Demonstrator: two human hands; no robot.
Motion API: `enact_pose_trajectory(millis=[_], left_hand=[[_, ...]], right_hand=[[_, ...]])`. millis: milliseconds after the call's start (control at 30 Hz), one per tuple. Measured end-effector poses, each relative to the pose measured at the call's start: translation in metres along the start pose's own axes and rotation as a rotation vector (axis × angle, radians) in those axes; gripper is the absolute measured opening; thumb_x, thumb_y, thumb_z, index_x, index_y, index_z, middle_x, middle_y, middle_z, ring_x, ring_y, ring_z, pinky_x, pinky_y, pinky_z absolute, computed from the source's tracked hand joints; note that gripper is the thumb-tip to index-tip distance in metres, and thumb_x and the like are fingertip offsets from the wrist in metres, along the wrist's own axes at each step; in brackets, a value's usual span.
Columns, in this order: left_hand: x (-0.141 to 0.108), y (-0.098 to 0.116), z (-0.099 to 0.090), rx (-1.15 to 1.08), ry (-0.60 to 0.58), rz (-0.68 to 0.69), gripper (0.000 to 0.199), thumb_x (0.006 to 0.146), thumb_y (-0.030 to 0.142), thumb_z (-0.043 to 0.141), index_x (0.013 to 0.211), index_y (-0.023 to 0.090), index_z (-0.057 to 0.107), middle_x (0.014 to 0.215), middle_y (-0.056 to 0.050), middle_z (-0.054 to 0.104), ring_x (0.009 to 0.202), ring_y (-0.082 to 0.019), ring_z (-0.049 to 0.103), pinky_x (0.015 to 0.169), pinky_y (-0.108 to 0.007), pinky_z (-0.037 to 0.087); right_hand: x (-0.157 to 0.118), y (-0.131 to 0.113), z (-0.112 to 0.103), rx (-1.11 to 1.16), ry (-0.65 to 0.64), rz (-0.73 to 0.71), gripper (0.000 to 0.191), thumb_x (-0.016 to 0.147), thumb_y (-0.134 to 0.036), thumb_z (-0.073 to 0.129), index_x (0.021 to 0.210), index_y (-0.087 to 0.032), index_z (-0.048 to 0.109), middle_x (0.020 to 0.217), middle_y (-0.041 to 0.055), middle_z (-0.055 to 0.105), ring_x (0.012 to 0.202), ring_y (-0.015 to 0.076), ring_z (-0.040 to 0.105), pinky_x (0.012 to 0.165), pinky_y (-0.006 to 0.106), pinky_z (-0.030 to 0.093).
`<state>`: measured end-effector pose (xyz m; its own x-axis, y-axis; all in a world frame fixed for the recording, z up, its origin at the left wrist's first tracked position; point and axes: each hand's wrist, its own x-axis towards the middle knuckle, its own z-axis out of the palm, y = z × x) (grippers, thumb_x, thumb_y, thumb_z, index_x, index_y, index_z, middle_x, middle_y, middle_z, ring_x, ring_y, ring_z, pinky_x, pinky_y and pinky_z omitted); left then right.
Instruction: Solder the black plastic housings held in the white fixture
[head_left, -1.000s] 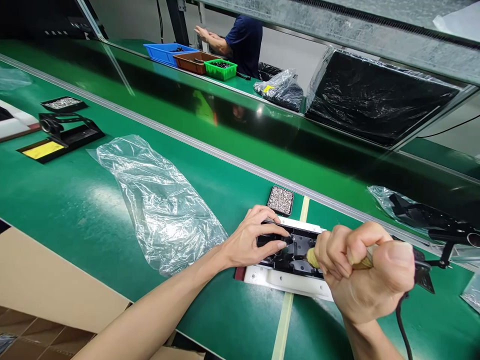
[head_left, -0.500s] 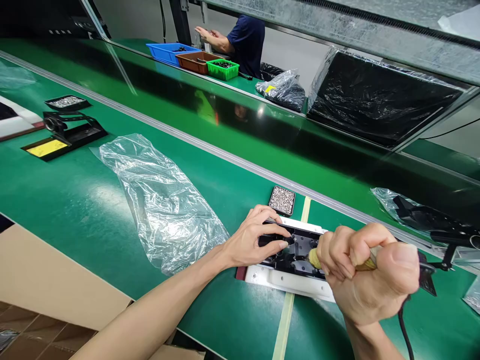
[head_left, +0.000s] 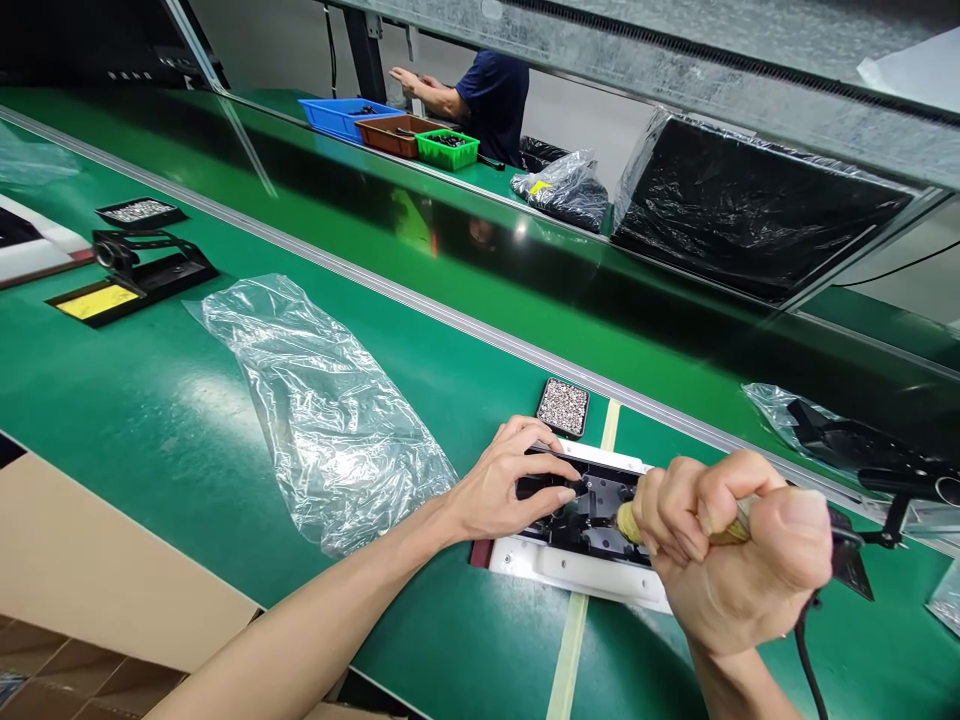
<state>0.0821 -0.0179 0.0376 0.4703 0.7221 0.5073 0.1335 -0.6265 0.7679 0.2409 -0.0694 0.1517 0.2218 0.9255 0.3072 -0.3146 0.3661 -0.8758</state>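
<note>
A black part point(head_left: 600, 500) with metal plates lies in a white fixture point(head_left: 574, 570) on the green table. Over its left end is my left hand point(head_left: 510, 480), thumb and fingers spread apart, fingertips touching the black part. My right hand point(head_left: 739, 550) is wrapped round a yellow-wrapped tool point(head_left: 628, 522), which is tilted down to the right half of the part; its tip is hard to make out. A black cable point(head_left: 806, 650) hangs below my right hand. Just behind the fixture sits a small black tray of metal pieces point(head_left: 563, 406).
Clear plastic bag point(head_left: 330, 410) lies left of the fixture. Farther left stands a black bracket point(head_left: 142, 270). Black parts in plastic point(head_left: 832, 430) lie right. Across the metal-edged green strip are blue point(head_left: 337, 118), brown point(head_left: 386, 138) and green bins point(head_left: 448, 152), and a person point(head_left: 495, 105).
The camera view has shifted slightly. Both hands keep nearly the same place on the part, and the tool stays in my right hand.
</note>
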Motion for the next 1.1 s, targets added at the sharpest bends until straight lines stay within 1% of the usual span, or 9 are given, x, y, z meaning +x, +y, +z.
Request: enact_pose_trajectory(millis=[300,600,900,1100], left_hand=[[-0.0008,-0.001,-0.0026,0.014,-0.002,0.002,0.017,0.098,0.034,0.067,0.109,0.024,0.076,0.115,-0.009,0.06,0.119,-0.029,0.049,0.106,-0.048,0.04],[-0.0015,-0.0019,-0.0026,0.01,-0.006,0.005,0.016,0.098,0.032,0.067,0.11,0.024,0.075,0.116,-0.009,0.06,0.119,-0.028,0.048,0.107,-0.047,0.039],[-0.0033,-0.002,-0.0046,0.008,-0.019,-0.002,0.018,0.099,0.033,0.066,0.111,0.024,0.075,0.117,-0.009,0.06,0.12,-0.029,0.048,0.108,-0.048,0.039],[-0.0035,-0.0023,-0.0055,0.018,-0.02,-0.002,0.019,0.099,0.035,0.065,0.11,0.024,0.075,0.117,-0.01,0.06,0.119,-0.029,0.048,0.107,-0.049,0.04]], right_hand=[[-0.0015,0.0008,0.0015,0.009,0.019,0.003,0.046,0.089,-0.046,0.059,0.056,-0.019,0.044,0.041,-0.0047,0.031,0.037,0.0087,0.026,0.034,0.019,0.026],[-0.0034,0.0034,-0.0019,-0.004,-0.009,-0.001,0.049,0.091,-0.052,0.058,0.058,-0.02,0.042,0.042,-0.0047,0.032,0.038,0.0087,0.027,0.035,0.019,0.027],[-0.0033,0.0032,0.0021,-0.02,-0.005,-0.011,0.052,0.091,-0.055,0.058,0.057,-0.02,0.041,0.041,-0.0051,0.03,0.037,0.0087,0.026,0.035,0.019,0.026],[-0.0044,0.0056,0.003,-0.018,-0.003,-0.02,0.049,0.09,-0.054,0.059,0.058,-0.02,0.043,0.041,-0.0059,0.029,0.036,0.009,0.025,0.035,0.02,0.025]])
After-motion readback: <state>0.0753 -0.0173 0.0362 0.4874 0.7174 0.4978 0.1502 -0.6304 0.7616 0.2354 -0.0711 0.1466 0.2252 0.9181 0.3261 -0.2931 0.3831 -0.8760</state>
